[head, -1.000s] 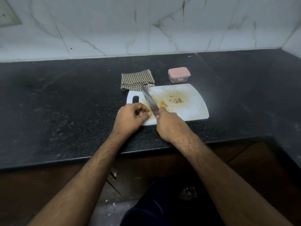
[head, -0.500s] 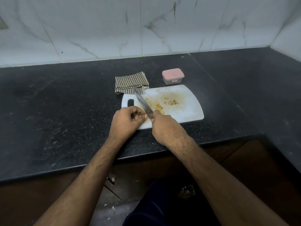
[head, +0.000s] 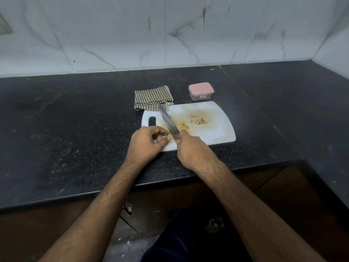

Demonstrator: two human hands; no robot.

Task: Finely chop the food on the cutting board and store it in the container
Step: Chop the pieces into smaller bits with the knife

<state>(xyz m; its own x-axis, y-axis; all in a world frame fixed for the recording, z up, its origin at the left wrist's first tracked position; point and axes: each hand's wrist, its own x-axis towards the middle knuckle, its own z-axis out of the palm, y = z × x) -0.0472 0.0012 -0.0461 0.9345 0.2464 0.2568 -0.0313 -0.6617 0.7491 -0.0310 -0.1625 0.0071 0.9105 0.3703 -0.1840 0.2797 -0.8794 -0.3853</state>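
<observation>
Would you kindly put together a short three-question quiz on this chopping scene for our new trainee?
1. True or false: the container has its lid on.
2. What does the right hand grip?
A. the cloth
B. the knife
C. the container
3. Fill in: the chopped pieces lie on the white ____.

Key:
1. True; the pink lid is in place.
2. B; the blade slants across the board, beside the left hand, whose fingers curl at the board's near edge.
3. Board.
</observation>
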